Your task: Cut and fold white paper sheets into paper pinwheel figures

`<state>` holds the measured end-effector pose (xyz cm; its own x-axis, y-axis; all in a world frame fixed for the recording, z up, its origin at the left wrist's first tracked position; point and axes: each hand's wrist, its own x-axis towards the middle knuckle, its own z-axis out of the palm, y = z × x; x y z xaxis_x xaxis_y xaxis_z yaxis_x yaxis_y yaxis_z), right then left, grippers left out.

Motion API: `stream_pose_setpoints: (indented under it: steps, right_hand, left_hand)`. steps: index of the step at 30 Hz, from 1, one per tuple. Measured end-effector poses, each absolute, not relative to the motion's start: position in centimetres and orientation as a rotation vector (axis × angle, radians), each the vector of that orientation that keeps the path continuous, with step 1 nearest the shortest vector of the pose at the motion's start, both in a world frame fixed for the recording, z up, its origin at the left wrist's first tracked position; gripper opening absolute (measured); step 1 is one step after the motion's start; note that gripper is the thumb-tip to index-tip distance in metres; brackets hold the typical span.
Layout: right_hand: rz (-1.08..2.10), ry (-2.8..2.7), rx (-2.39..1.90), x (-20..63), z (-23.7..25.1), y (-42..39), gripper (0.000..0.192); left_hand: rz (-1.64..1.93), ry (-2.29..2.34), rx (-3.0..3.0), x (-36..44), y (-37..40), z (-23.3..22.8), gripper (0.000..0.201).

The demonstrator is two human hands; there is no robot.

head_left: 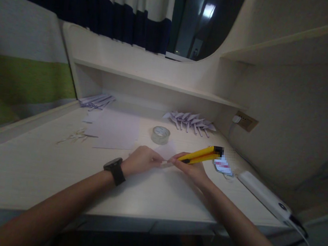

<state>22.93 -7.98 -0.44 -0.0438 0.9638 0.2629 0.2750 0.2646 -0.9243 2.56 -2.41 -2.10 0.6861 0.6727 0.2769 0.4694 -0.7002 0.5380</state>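
My right hand (pixel 192 170) is closed around a yellow utility knife (pixel 201 155), its black end pointing away to the right. The knife's blade cannot be made out. My left hand (pixel 141 161) is closed, with its fingertips pinched at the near edge of a small piece of white paper (pixel 168 149). Both sets of fingertips almost meet at that edge. Just behind the paper lies a roll of clear tape (pixel 160 135).
White paper sheets (pixel 116 132) and thin pale sticks (pixel 77 135) lie on the left. Rolled paper sticks (pixel 96 101) rest in the back left corner. Several folded paper pinwheels (pixel 190 121) line the back. A phone (pixel 223 166) and white power strip (pixel 264 194) are right.
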Motion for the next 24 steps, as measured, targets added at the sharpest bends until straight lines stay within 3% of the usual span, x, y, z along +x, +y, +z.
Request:
stream_pose_setpoints:
  steps: [5,24]
  right_hand:
    - [0.824,-1.481,-1.165,23.1,-1.2,-8.5,0.022]
    - [0.813,-1.359,-1.207,23.1,-1.1,-8.7,0.023]
  left_hand:
    - [0.561,0.745,2.703,1.6,-2.1,-1.8,0.018]
    - [0.544,0.700,2.708,1.8,-1.9,-2.4,0.021]
